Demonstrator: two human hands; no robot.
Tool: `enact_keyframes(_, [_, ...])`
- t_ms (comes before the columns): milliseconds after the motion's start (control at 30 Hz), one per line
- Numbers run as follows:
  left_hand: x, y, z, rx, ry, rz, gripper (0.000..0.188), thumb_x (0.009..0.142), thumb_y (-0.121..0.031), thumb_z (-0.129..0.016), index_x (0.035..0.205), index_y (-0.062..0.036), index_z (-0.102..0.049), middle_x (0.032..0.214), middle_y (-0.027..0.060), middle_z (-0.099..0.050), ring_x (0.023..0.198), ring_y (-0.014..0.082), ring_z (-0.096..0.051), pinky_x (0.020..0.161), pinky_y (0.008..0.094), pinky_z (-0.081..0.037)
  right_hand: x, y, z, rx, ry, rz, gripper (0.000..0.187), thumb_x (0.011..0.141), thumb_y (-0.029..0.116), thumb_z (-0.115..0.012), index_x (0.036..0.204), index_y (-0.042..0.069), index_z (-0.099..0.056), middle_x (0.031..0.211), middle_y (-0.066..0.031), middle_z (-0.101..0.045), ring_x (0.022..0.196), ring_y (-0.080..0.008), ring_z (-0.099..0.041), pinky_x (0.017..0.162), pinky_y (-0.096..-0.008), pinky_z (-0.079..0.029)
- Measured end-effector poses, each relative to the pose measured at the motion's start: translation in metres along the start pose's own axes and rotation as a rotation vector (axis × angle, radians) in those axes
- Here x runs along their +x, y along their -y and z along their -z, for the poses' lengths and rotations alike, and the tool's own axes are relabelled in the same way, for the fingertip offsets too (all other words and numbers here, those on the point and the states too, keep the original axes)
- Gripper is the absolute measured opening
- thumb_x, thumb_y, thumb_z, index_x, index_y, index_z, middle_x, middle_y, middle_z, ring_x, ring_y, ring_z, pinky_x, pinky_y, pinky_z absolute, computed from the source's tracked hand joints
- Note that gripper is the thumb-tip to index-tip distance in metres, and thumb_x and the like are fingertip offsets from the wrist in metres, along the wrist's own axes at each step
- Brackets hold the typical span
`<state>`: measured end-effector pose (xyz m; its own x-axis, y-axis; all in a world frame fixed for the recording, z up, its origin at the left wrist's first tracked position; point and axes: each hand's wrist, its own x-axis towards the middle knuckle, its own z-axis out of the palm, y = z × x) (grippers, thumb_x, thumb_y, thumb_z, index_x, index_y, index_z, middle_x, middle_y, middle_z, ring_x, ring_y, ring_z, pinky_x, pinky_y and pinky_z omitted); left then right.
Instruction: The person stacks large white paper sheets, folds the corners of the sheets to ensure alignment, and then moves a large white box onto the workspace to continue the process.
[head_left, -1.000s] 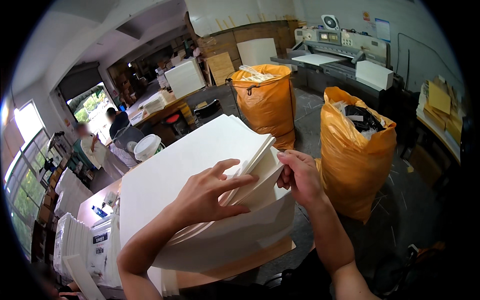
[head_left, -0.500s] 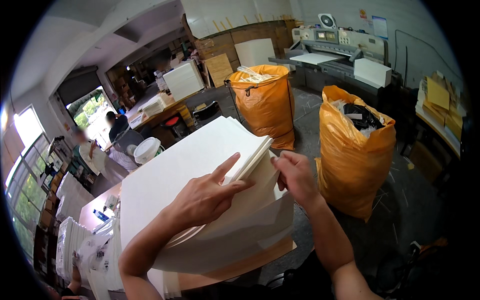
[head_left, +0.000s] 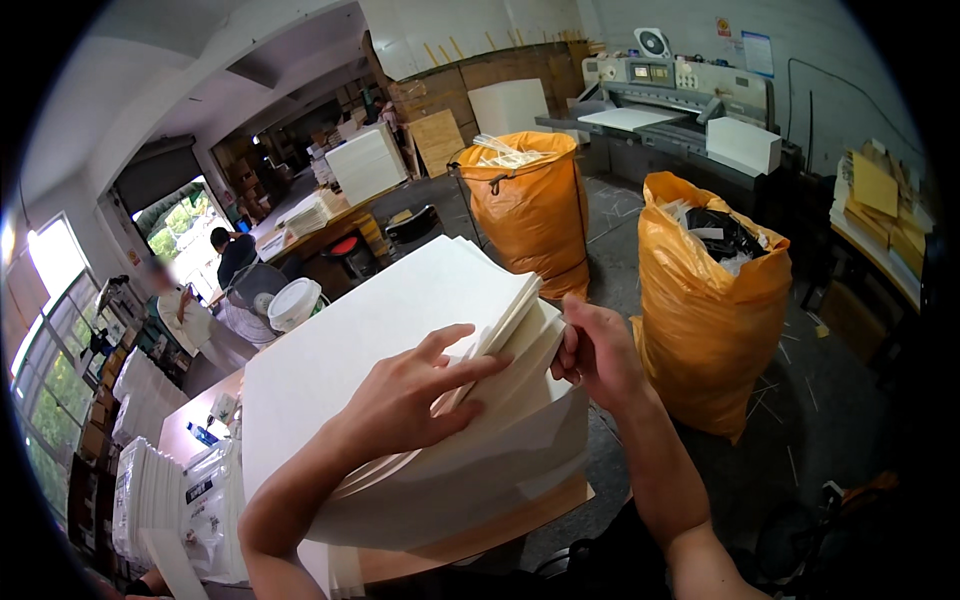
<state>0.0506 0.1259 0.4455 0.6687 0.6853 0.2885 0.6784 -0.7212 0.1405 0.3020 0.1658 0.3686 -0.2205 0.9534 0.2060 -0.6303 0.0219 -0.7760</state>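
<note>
A tall stack of large white paper sheets (head_left: 340, 350) stands in front of me, its near right corner lifted and fanned into several layers. My left hand (head_left: 405, 390) lies over that bent edge with fingers spread, some fingertips among the raised layers. At the corner, my right hand (head_left: 605, 355) is closed, thumb up and fingers curled against the sheet edges. How many sheets it pinches is hidden. Under the stack shows the edge of a light wooden board (head_left: 480, 525).
Two orange sacks of scraps, one farther back (head_left: 530, 210) and one at right (head_left: 710, 310), stand beyond the stack. A cutting machine (head_left: 680, 95) is behind them. At left are a white bucket (head_left: 295, 303), plastic-wrapped bundles (head_left: 210, 500) and a person in light clothing (head_left: 190, 315).
The corner layers have fanned farther apart. My left index finger has bent, and my right hand has turned with its thumb raised. At lower left, another person's hand has dropped away from the bundles.
</note>
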Motion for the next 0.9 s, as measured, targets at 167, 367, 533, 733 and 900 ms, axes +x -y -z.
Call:
enact_keyframes(167, [0.003, -0.004, -0.001, 0.086, 0.057, 0.048, 0.055, 0.078, -0.023, -0.083, 0.130, -0.0290, -0.066, 0.151, 0.0221, -0.047, 0.106, 0.0388, -0.071, 0.083, 0.0434, -0.060, 0.001, -0.007, -0.008, -0.472, -0.076, 0.173, 0.036, 0.101, 0.023, -0.061, 0.068, 0.009, -0.056, 0.060, -0.0034, -0.058, 0.053, -0.0144, -0.062, 0.044, -0.0249, -0.041])
enact_keyframes(367, [0.002, -0.009, -0.002, 0.070, -0.003, 0.015, 0.061, 0.071, -0.029, -0.090, 0.128, -0.0297, -0.068, 0.149, 0.0199, -0.050, 0.104, 0.0383, -0.072, 0.083, 0.0433, -0.061, 0.004, -0.004, -0.005, -0.052, -0.021, 0.040, 0.033, 0.101, 0.021, -0.059, 0.071, 0.008, -0.057, 0.062, -0.0040, -0.058, 0.054, -0.0155, -0.063, 0.045, -0.0248, -0.041])
enact_keyframes(533, [0.001, -0.004, -0.002, 0.030, -0.012, -0.014, 0.059, 0.073, -0.029, -0.090, 0.128, -0.0305, -0.068, 0.146, 0.0193, -0.053, 0.104, 0.0380, -0.072, 0.083, 0.0431, -0.061, 0.004, -0.007, 0.001, -0.065, 0.002, 0.041, 0.034, 0.102, 0.023, -0.060, 0.071, 0.009, -0.056, 0.061, -0.0036, -0.057, 0.053, -0.0150, -0.062, 0.043, -0.0245, -0.040])
enact_keyframes(733, [0.001, -0.004, 0.000, 0.030, 0.022, 0.029, 0.057, 0.080, -0.021, -0.082, 0.134, -0.0317, -0.064, 0.148, 0.0217, -0.051, 0.105, 0.0399, -0.071, 0.084, 0.0431, -0.061, 0.000, -0.007, -0.005, -0.381, -0.053, 0.161, 0.035, 0.101, 0.023, -0.061, 0.069, 0.009, -0.055, 0.060, -0.0027, -0.056, 0.052, -0.0137, -0.061, 0.042, -0.0242, -0.039])
enact_keyframes(900, [0.002, -0.004, -0.001, 0.110, 0.040, 0.020, 0.055, 0.077, -0.022, -0.084, 0.129, -0.0291, -0.066, 0.151, 0.0227, -0.048, 0.105, 0.0412, -0.071, 0.084, 0.0433, -0.061, 0.004, -0.003, 0.000, -0.115, -0.014, 0.037, 0.032, 0.101, 0.020, -0.062, 0.071, 0.009, -0.057, 0.062, -0.0035, -0.059, 0.056, -0.0145, -0.064, 0.044, -0.0247, -0.042])
